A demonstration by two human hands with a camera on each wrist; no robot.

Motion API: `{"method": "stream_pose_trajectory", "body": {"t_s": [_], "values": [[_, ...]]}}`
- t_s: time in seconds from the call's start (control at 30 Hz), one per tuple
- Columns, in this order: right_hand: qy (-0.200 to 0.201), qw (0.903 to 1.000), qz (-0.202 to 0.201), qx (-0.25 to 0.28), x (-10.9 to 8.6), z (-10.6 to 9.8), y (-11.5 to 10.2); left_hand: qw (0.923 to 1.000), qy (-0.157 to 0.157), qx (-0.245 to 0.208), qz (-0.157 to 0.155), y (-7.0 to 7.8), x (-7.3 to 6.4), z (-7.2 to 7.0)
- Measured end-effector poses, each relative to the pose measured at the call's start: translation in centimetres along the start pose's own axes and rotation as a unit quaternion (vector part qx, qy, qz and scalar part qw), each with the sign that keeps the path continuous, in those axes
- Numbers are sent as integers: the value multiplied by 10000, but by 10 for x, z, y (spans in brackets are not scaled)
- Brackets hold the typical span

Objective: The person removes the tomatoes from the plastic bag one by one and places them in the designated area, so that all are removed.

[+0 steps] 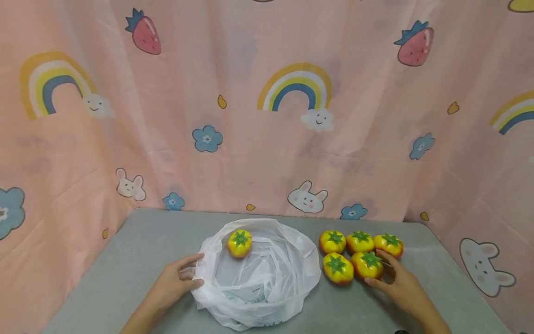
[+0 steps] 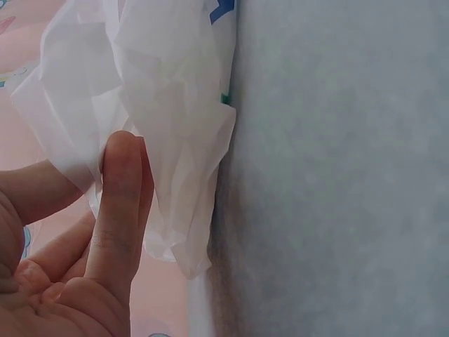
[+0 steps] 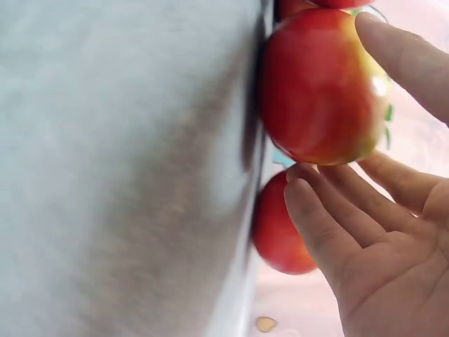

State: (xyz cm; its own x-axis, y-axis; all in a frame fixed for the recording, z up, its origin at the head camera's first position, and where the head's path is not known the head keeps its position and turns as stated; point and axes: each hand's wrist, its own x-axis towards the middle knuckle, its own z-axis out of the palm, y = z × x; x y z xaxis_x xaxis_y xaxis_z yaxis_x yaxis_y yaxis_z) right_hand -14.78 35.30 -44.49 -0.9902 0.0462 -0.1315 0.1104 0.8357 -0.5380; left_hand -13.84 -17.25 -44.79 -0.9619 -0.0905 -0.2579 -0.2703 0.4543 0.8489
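A white plastic bag (image 1: 308, 264) lies with its mouth wide open on the grey table. One yellow-and-red tomato (image 1: 239, 243) with a green star-shaped top sits inside, by its far left wall. My left hand (image 1: 177, 278) holds the bag's left rim; in the left wrist view, the thin film (image 2: 175, 105) passes between the digits. To the right of the bag, several like tomatoes stand close together in two rows. Around the front right tomato (image 1: 367, 265), my right hand (image 1: 396, 283) is spread, thumb and fingers on either side. Its fingertips (image 3: 302, 189) lie at the tomato's surface, fairly straight.
The back row holds three tomatoes, the rightmost one (image 1: 389, 246) beside my right fingers. Another tomato (image 1: 338, 269) stands between the bag and the front right one. A pink patterned curtain (image 1: 267, 162) hangs behind and at both sides of the table (image 1: 137, 250).
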Motion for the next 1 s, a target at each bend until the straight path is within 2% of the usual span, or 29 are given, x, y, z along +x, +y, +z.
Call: {"method": "stream_pose_trajectory", "body": {"t_s": [0.2, 0.33, 0.43, 0.53, 0.77, 1.0], "values": [[137, 9996, -113, 214, -7, -13, -16, 10000, 15, 5, 14, 1, -1, -2], [278, 9995, -144, -105, -12, -22, -38, 10000, -8, -25, 51, 1, -1, -3], [363, 9978, -373, -421, -14, -25, -60, 10000, 12, -10, 55, 1, -1, -3], [388, 9957, -738, -408, -14, -23, -85, 10000, 16, 8, 69, 1, -1, -4], [424, 9813, -1877, 85, 0, 3, -141, 10000, -49, -16, 74, 2, 0, -3], [-86, 9653, -2500, 750, 21, 40, -181, 9999, -68, -18, 109, -2, 1, -3]]}}
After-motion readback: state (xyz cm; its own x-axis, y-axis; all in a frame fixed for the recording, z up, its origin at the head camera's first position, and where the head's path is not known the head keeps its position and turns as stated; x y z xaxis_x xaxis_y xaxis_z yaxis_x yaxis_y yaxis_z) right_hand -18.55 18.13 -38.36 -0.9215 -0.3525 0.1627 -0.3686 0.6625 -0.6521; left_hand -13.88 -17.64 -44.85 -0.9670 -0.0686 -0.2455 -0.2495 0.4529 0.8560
